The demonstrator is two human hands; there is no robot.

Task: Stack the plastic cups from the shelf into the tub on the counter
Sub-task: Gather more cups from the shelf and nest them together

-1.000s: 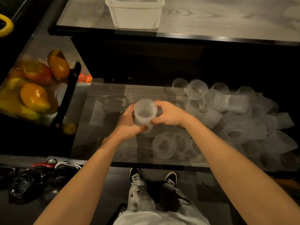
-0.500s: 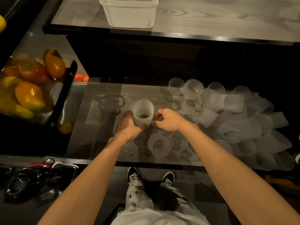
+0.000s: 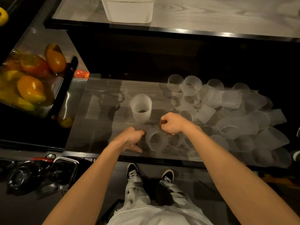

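A ribbed, frosted plastic cup (image 3: 141, 109) stands upright on the glass-topped shelf (image 3: 100, 114), with neither hand on it. In front of it another cup (image 3: 156, 141) lies on its side between my hands. My right hand (image 3: 172, 123) has its fingers curled at this cup's far right rim and seems to pinch it. Just left of the cup is my left hand (image 3: 129, 139), fingers loosely curled and thumb out, holding nothing. The white tub (image 3: 128, 12) sits on the counter (image 3: 211, 17) above.
Several loose cups (image 3: 235, 114) lie heaped across the right half of the shelf. A mesh basket of fruit (image 3: 32, 82) stands to the left. Dark objects (image 3: 24, 176) lie on the floor at lower left, and my shoes (image 3: 149, 174) are below the shelf edge.
Both hands set the upright cup down on the shelf and let go. They then drew back toward me to the cup lying on its side.
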